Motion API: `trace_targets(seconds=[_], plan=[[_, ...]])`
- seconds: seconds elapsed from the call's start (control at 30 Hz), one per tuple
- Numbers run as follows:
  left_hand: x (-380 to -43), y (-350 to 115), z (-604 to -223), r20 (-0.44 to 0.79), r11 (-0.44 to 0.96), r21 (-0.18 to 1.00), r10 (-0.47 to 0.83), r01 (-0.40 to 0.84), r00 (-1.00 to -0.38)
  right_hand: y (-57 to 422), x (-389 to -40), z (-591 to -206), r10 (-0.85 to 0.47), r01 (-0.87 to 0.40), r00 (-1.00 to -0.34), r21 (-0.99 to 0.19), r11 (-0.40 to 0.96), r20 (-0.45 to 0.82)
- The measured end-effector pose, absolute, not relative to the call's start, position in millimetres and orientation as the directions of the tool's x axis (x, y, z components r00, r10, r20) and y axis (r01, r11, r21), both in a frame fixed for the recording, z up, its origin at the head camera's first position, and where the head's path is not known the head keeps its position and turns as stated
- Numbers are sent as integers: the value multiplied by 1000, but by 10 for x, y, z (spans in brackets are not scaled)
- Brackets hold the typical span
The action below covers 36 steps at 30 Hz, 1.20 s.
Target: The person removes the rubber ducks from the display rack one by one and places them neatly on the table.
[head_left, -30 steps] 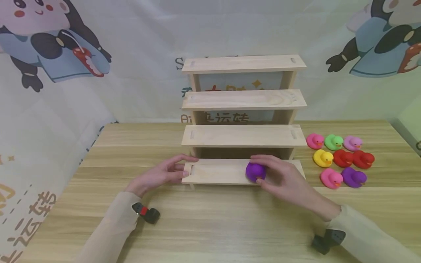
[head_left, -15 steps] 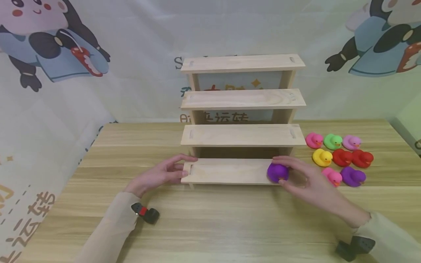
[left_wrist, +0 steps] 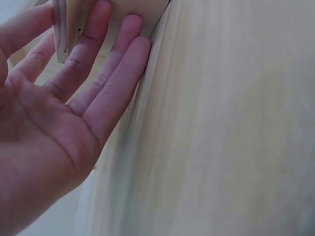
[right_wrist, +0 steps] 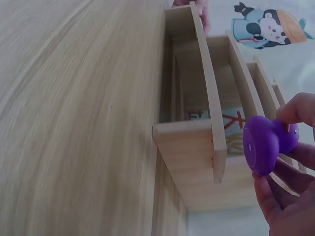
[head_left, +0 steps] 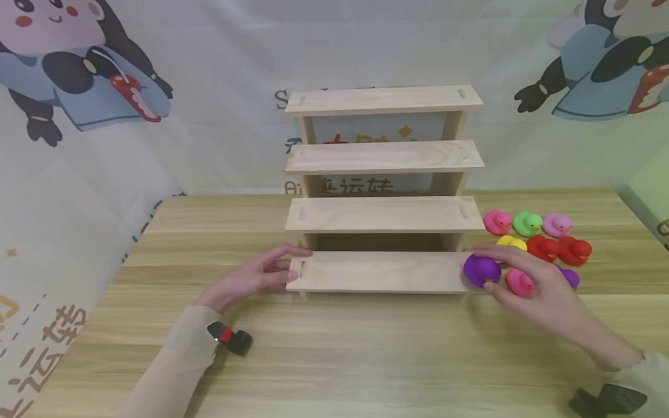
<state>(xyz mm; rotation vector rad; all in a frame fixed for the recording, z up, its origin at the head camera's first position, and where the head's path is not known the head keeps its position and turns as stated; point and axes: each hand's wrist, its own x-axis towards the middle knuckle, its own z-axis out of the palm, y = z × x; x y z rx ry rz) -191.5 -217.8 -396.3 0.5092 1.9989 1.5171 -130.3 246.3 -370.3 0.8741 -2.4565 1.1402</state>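
A purple rubber duck [head_left: 481, 271] is pinched between the thumb and fingers of my right hand [head_left: 551, 299], at the right end of the lowest step. In the right wrist view the duck [right_wrist: 263, 145] is held up in the air, its flat underside showing. My left hand [head_left: 251, 280] holds the left end of the bottom board of a wooden stepped shelf [head_left: 376, 273]. Seen from the left wrist, several fingers [left_wrist: 115, 88] reach under the board's overhang beside the side panel [left_wrist: 142, 7].
Right of the shelf, rubber ducks stand in rows on the wooden table [head_left: 334, 354]: pink, green [head_left: 528, 224], lilac, yellow, red [head_left: 575, 251], and a second purple one [head_left: 569, 276] partly behind my right hand. A printed cloth [head_left: 225, 116] hangs behind.
My right hand has carried the purple duck rightward along the lowest step to its right end, and now covers part of the front row of ducks. The left hand stays in place.
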Motion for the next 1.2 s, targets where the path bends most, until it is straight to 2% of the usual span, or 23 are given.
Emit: trace_targets(seconds=[0.27, 0.53, 0.73, 0.87, 1.2], plan=[[-1923, -2185, -3970, -208, 279, 960, 611, -38, -764, 2678, -1271, -3715, -385, -632, -774, -580, 514, 502], [-1917, -2178, -3963, -207, 276, 960, 608, -41, -766, 2865, -1229, -3752, -318, -540, -840, -617, 572, 440], [-1915, -2182, -3970, -207, 283, 959, 610, -34, -765, 3001, -1219, -3751, -307, -552, -824, -549, 627, 477], [-1910, -2177, -3965, -205, 283, 959, 611, -31, -765, 3104, -1209, -3766, -266, -533, -829, -551, 643, 492], [-1913, -2179, -3976, -202, 282, 959, 612, -28, -765, 3342, -1209, -3788, -254, -589, -781, -539, 602, 570]])
